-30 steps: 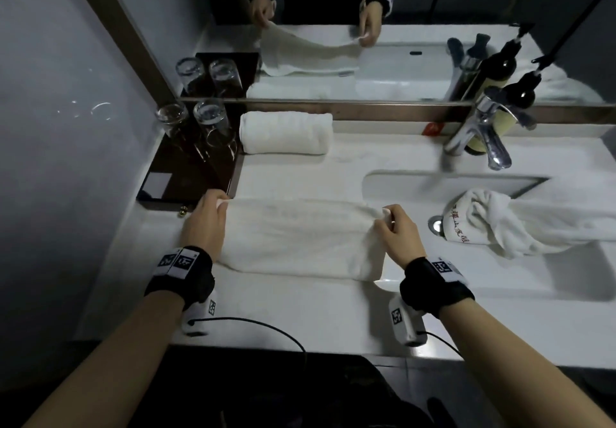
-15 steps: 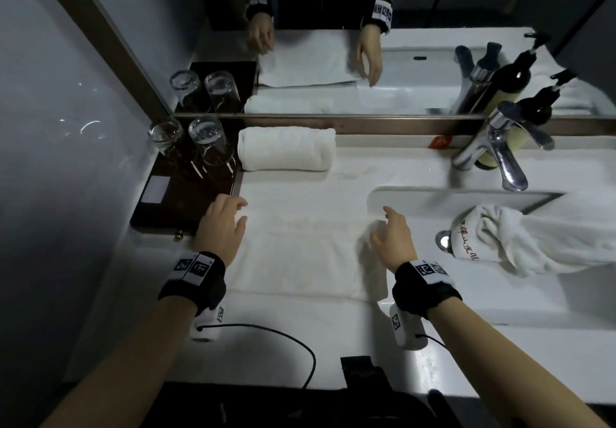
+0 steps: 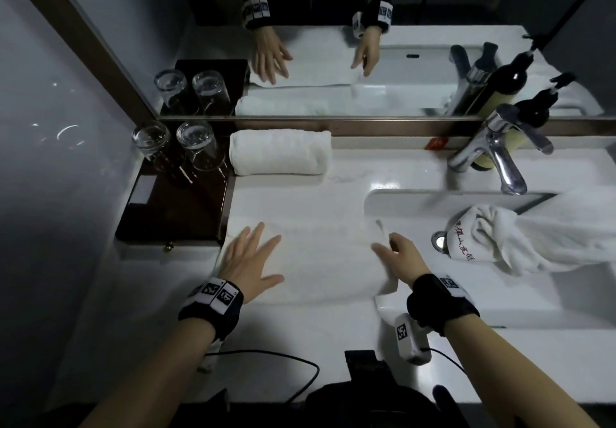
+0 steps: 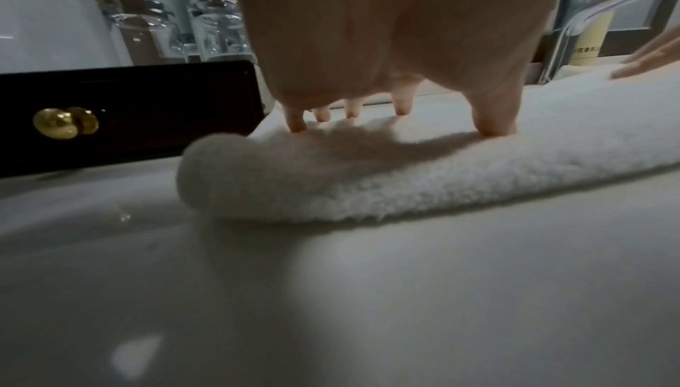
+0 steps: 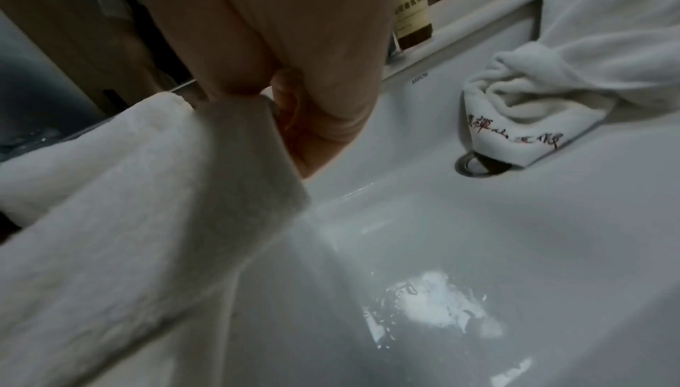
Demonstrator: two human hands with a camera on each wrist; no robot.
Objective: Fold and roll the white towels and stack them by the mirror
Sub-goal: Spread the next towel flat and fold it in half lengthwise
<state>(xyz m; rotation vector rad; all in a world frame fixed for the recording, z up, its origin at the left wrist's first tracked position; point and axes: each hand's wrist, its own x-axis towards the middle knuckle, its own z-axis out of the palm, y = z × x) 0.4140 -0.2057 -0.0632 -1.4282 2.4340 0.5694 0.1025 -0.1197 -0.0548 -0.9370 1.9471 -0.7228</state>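
Note:
A folded white towel (image 3: 320, 261) lies flat on the counter left of the basin. My left hand (image 3: 256, 254) rests flat on its left end, fingers spread; the left wrist view shows the fingertips (image 4: 493, 125) pressing into the pile of the towel (image 4: 368, 178). At the right end, which overhangs the basin, my right hand (image 3: 393, 251) pinches the towel's edge (image 5: 228, 119) between thumb and curled fingers. A rolled white towel (image 3: 280, 152) lies against the mirror's frame. Another white towel (image 3: 520, 244) with red lettering sits crumpled in the sink.
Two upturned glasses (image 3: 196, 144) stand on a dark wooden tray (image 3: 173, 214) at the left wall. A chrome faucet (image 3: 493, 157) and dark pump bottles (image 3: 530, 117) stand behind the basin (image 3: 400, 201). A black cable (image 3: 266, 357) runs along the counter's front edge.
A second ago both hands held the towel's far corners. The towel now lies flat; my left hand has spread on its left end and my right hand has pinched its right edge.

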